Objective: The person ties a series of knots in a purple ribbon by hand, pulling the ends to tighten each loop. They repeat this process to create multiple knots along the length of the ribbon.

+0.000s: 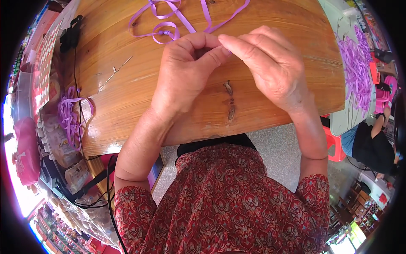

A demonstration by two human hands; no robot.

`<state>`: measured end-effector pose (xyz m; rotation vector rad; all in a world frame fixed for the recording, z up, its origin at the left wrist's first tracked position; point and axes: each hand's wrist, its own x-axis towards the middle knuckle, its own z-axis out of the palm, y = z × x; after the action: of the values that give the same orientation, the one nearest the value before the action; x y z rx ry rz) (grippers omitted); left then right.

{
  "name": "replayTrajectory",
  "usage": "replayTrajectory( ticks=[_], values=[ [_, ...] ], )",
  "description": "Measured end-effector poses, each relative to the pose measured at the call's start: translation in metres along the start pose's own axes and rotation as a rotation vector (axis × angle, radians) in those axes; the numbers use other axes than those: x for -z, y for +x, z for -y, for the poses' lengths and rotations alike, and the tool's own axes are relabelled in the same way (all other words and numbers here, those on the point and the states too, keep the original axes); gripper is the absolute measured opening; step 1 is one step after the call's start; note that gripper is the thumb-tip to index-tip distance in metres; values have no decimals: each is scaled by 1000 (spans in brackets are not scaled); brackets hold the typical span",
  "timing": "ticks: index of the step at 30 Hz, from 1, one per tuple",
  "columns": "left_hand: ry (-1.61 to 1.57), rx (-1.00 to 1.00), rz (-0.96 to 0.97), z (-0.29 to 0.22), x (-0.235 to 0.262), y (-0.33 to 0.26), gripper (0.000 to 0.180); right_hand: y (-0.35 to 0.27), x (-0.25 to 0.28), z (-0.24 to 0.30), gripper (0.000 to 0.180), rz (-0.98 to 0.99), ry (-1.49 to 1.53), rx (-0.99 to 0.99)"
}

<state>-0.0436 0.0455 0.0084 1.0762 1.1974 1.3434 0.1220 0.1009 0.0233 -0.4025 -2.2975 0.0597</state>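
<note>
Left hand (186, 72): pinched shut on ribbon (169, 21), thumb vs forefinger, approx bench (127, 97) centre.
Right hand (270, 63): fingertips pinching same ribbon at 3 o'clock of left, touching.
Ribbon: loops trailing to 12 o'clock, far bench side.
Risk: likely slip from pinch if pulled unevenly; loose loops could snag or knot.
Wire (114, 76): at 9 o'clock, could catch a loop.
Edges: near edge at 6 o'clock, close to wrists.
Room: bare wood at 9 & 3 o'clock; purple pile (355, 67) off-bench, 3 o'clock.

Table (127, 84) varnished wood, glossy (dark knots showing); ribbon (169, 19) smooth purple satin, slight sheen.
</note>
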Motion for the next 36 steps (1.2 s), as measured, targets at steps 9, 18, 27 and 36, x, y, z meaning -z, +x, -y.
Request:
replayTrajectory(
  ticks=[9,18,27,36],
  values=[
    [-201,260,175,-6,10,8,13,10,12,-25,27,9,133,-22],
    [-137,82,43,-2,2,3,10,1,1,-6,9,-59,442,-330],
    [-151,19,58,0,-4,1,9,-3,3,2,6,-45,753,-695],
    [-555,73,204,6,-1,3,10,-5,-3,-6,9,-45,1497,-1029]
  ],
)
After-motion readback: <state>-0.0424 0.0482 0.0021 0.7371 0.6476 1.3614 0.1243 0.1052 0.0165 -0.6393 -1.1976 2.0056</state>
